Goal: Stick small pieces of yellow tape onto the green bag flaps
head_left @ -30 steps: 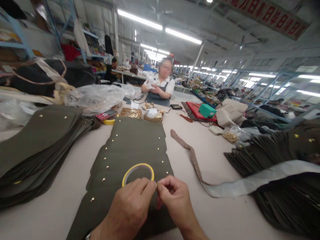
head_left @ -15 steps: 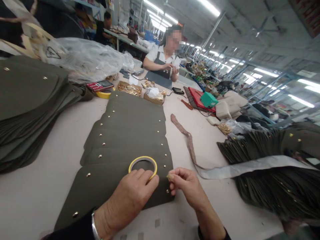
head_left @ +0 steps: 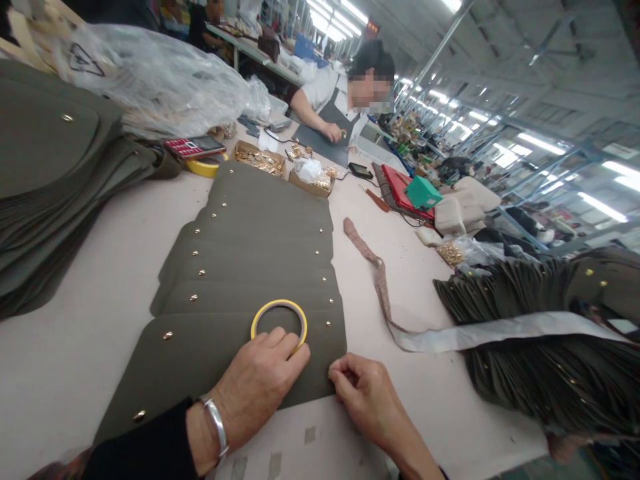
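Observation:
My left hand is closed on the near rim of a roll of yellow tape, holding it tilted up over a stack of dark olive panels. The panels overlap in steps, with small gold studs along both sides. At the right edge of the nearest panel, my right hand has thumb and forefinger pinched together. A small piece of yellow tape showed at those fingertips a moment ago; now the fingers mostly hide it, along with the lowest right stud.
A thick pile of olive panels lies left, another right. A curled strip crosses the right side. Boxes of gold hardware, a phone and a green box stand farther back. A co-worker is across the table.
My right hand has come down and slightly left onto the panel edge. My left hand and the tape roll have shifted slightly left. The co-worker leans lower, and the camera view has tilted downward.

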{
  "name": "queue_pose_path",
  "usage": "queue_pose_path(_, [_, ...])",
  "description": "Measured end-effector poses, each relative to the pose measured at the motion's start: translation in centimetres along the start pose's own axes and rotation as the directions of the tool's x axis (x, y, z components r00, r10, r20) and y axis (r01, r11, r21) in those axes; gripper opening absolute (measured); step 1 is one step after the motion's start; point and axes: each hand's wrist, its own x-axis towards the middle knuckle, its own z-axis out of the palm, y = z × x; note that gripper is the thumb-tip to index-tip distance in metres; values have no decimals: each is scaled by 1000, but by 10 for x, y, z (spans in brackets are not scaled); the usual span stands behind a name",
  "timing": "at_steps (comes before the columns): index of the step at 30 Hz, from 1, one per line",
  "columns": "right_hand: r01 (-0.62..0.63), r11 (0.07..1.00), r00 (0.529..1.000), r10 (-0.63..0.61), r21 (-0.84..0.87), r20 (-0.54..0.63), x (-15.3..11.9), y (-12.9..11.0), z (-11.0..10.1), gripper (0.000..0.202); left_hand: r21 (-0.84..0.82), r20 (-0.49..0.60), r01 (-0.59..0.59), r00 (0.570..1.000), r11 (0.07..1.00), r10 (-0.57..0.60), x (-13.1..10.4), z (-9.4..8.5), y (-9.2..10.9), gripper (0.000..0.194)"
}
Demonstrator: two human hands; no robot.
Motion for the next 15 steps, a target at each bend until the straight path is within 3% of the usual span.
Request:
queue_pose_path(6, [16,999,1000,-17,-36,-10,1,5,3,12,-24,-12,3,1000,1000,-3,0,2,-1,11])
queue_pose_path(10, [-30,995,999,32,93,-15,0,14,-2,30,-35,-19,0,1000,999,-1,0,3,-3,11])
queue_pose_path(11, [12,996,999,-8,88,-46,-2,16,-5,23,-38,-22,0,1000,999,-1,1,2,-3,11])
queue_pose_path(13, [211,977,970,-215,-39,-113,-5,18,-11,12,-40,-25,2,1000,999,-3,1,2,-3,13])
queue_pose_path(15, [462,848,869,-492,-260,-60,-8,18,-16,14,-39,-22,4,1000,999,-5,2,1,-3,14])
